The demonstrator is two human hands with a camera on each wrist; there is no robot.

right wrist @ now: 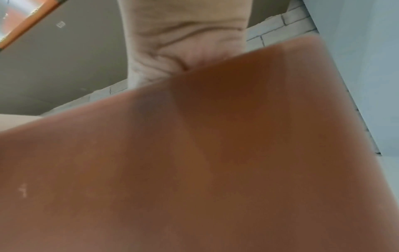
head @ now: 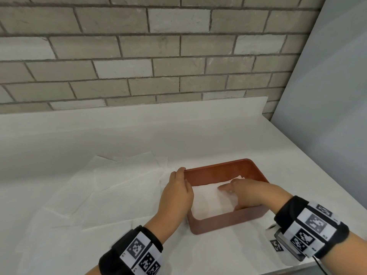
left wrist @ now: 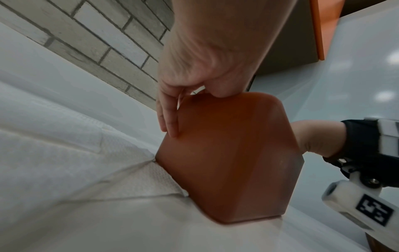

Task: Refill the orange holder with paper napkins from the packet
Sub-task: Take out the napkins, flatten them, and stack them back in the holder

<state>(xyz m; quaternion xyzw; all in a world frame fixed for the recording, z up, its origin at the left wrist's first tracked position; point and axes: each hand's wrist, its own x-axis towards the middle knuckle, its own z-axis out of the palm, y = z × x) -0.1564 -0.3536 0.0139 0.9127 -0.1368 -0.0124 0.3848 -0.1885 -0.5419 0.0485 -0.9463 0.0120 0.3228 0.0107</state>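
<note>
While the left hand [head: 177,192] is gripping the left wall of the orange holder [head: 222,223], thumb inside and fingers [left wrist: 169,119] lying outside, the right hand [head: 246,192] is pressing flat, straight-fingered, on white napkins [head: 208,203] inside it. The holder is sitting on the white counter [head: 198,135], among spread paper sheets [head: 111,187].

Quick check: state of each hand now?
Left hand: grips the orange holder's left wall.
Right hand: open, pressing the napkins inside it.
</note>
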